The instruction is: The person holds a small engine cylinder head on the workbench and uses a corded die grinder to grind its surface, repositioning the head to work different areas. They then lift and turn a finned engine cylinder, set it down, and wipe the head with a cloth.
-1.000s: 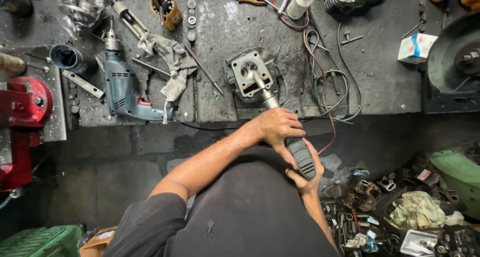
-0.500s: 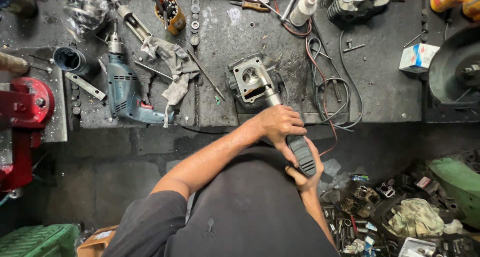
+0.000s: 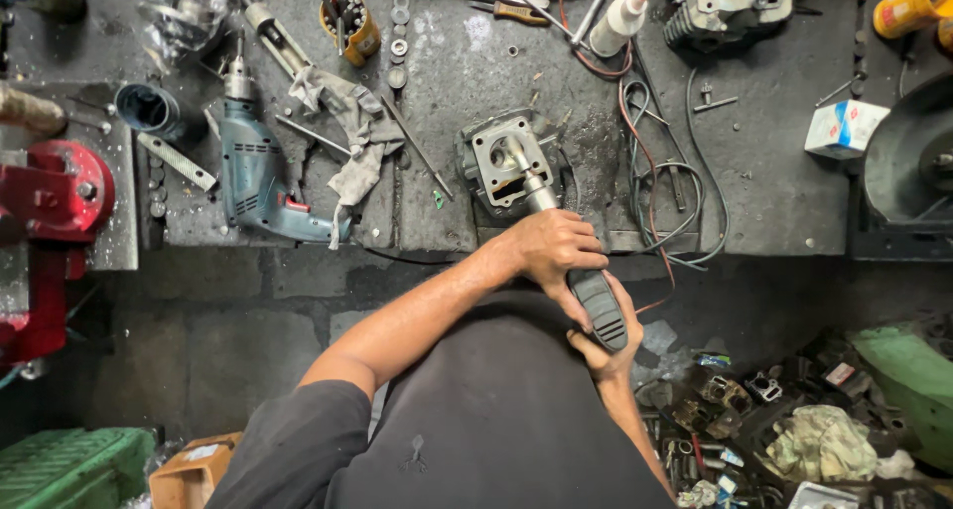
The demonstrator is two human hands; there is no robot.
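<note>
Both hands clamp the die grinder (image 3: 586, 276): left hand (image 3: 551, 251) forward, right hand (image 3: 611, 345) on the rear. Its tip enters the cylinder head (image 3: 511, 162), near the workbench's (image 3: 774, 172) front edge, apparently a port. Keep the tool steady and aligned.

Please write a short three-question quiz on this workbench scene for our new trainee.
1. True or false: both hands hold the black-handled power tool.
2. The tool's metal tip goes into which thing? A) the blue electric drill B) the grey engine cylinder head C) the red vise
3. What lies between the drill and the cylinder head?

Key
1. True: the left hand wraps the tool's front and the right hand supports the rear grip.
2. B.
3. A grey rag and a thin metal rod.
</note>
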